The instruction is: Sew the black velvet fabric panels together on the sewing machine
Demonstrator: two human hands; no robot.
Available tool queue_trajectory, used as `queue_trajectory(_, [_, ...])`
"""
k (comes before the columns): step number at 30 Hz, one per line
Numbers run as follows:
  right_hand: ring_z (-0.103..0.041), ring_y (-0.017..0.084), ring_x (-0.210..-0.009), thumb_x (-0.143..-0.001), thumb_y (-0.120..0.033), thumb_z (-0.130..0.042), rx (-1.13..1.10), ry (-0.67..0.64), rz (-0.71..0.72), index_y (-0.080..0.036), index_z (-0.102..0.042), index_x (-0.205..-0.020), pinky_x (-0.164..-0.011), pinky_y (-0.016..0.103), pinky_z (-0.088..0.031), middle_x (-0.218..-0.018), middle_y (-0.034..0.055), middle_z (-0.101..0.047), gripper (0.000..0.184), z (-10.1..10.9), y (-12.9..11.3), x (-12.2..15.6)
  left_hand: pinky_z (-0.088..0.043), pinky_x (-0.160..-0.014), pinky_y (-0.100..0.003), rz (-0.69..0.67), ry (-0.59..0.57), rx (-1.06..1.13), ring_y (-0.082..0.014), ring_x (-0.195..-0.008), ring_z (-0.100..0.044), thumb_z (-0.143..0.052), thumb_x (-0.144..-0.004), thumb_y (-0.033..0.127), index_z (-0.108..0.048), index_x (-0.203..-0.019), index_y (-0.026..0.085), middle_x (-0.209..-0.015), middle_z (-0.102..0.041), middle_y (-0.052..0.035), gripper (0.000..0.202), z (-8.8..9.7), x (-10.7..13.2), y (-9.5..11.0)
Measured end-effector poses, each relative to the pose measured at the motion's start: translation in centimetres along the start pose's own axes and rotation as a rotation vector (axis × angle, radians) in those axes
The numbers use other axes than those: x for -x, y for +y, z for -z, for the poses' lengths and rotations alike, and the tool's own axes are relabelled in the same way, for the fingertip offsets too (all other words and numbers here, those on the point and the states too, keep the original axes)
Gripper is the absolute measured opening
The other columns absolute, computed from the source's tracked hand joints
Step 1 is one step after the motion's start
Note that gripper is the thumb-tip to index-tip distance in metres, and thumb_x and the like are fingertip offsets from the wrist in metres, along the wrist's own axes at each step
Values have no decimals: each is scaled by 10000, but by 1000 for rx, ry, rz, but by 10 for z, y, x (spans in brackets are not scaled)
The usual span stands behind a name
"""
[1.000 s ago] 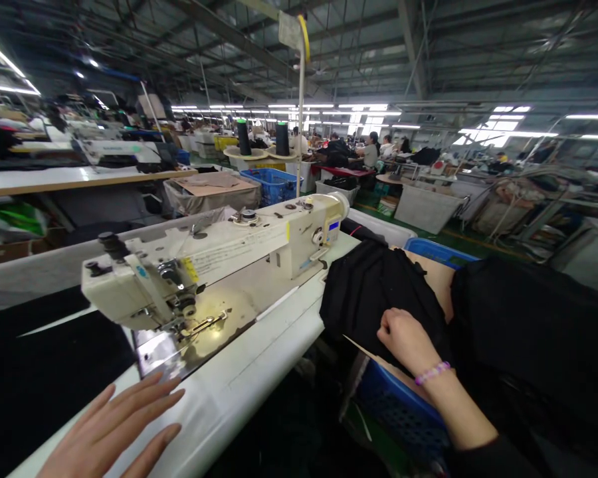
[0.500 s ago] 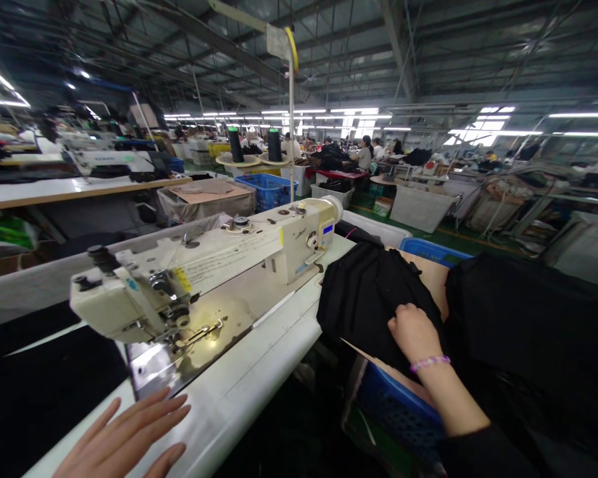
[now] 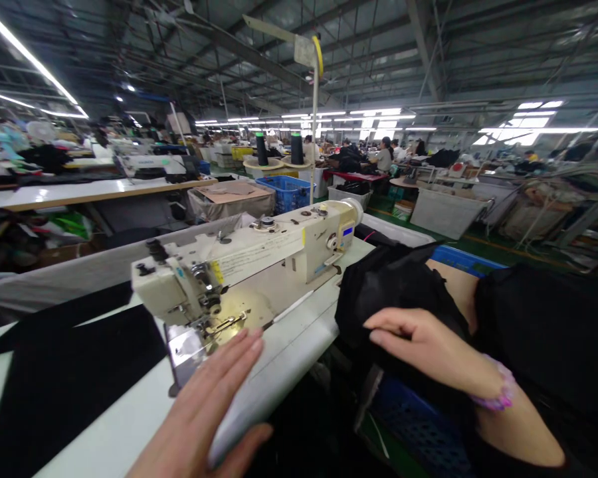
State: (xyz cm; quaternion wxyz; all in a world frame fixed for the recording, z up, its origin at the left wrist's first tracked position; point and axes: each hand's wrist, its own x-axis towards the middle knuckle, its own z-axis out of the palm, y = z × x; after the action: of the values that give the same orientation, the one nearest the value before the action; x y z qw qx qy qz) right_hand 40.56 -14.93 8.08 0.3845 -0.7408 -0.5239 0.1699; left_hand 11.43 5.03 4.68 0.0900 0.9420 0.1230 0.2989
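Note:
A cream sewing machine (image 3: 259, 245) stands on the pale table (image 3: 274, 358), its needle area lit. My left hand (image 3: 209, 398) hovers over the table's front edge by the needle plate, fingers stretched out, holding nothing. To the right, my right hand (image 3: 423, 345), with a pink and purple bead bracelet (image 3: 501, 392) at the wrist, pinches a black fabric piece (image 3: 393, 279) between thumb and fingers. That piece is bunched and partly raised beside the machine's right end. Another black fabric (image 3: 80, 378) lies flat on the table to the left.
A blue plastic crate (image 3: 413, 411) sits below the right-hand fabric, with a tan board (image 3: 461, 289) over it. More black fabric (image 3: 548, 332) is heaped at the far right. Behind the machine are a thread stand with two black spools (image 3: 296, 149) and a blue basket (image 3: 284, 192).
My left hand has moved right and forward, nearer the needle plate. My right hand has turned and pulled up the black piece, which is now bunched. The view has swung slightly left.

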Motion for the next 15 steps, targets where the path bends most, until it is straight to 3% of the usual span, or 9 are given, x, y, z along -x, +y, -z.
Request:
queue_trajectory(1, [-686, 170, -785, -917, -356, -595, -28, -190, 79, -223, -748, -985, -738, 249, -507, -872, 12, -754, 215, -14, -19, -1, -493, -1080, -430, -37, -46, 44, -291, -1318, -567, -656, -876, 428, -388, -1520, 355, -1444, -597, -58, 701, 3, -9, 18])
queue_trajectory(3, [-690, 159, -817, -917, -274, -604, -65, -417, 174, -235, -759, -972, -772, 233, -495, -904, -3, -760, 168, -36, -50, -3, -499, -1062, -412, -50, -187, 181, -285, -1258, -610, -715, -839, 399, -427, -1499, 329, -1386, -642, -77, 724, 5, -25, 46])
queue_trajectory(6, [-672, 155, -787, -854, -269, -696, -164, -485, 145, -249, -743, -950, -720, 223, -486, -865, -25, -742, 109, -51, -72, -10, -565, -821, -269, 138, -328, 430, -193, -890, -720, -696, -855, 276, -689, -1196, 276, -1012, -780, -25, 341, 10, -41, 57])
queue_trajectory(8, [-666, 173, -839, -771, -298, -792, -250, -511, 83, -272, -703, -1103, -724, 232, -494, -930, -24, -731, 345, -50, -71, -20, -533, -705, -228, 317, -274, 516, -151, -729, -679, -628, -882, 221, -744, -928, 238, -807, -753, 6, 127, 23, -42, 48])
queue_trajectory(10, [-656, 186, -851, -712, -329, -848, -298, -602, 43, -277, -628, -1265, -698, 239, -498, -967, -12, -713, 597, -49, -63, -32, -511, -689, -230, 464, -127, 553, -149, -709, -648, -611, -885, 254, -732, -833, 213, -756, -724, 4, 139, 42, -36, 35])
queue_trajectory(13, [-647, 198, -836, -758, -401, -815, -329, -694, 85, -236, -664, -1243, -729, 275, -514, -952, 13, -702, 534, -57, -54, -48, -492, -663, -232, 629, 62, 624, -152, -719, -631, -641, -871, 353, -720, -873, 204, -789, -715, -3, 169, 73, -24, 21])
queue_trajectory(15, [-641, 249, -1009, -792, -431, -787, -382, -697, 183, -230, -687, -1234, -933, 358, -497, -1105, 50, -699, 495, -69, -54, -54, -481, -641, -226, 693, 116, 672, -150, -717, -626, -658, -863, 386, -711, -915, 200, -808, -714, -7, 201, 87, -17, 19])
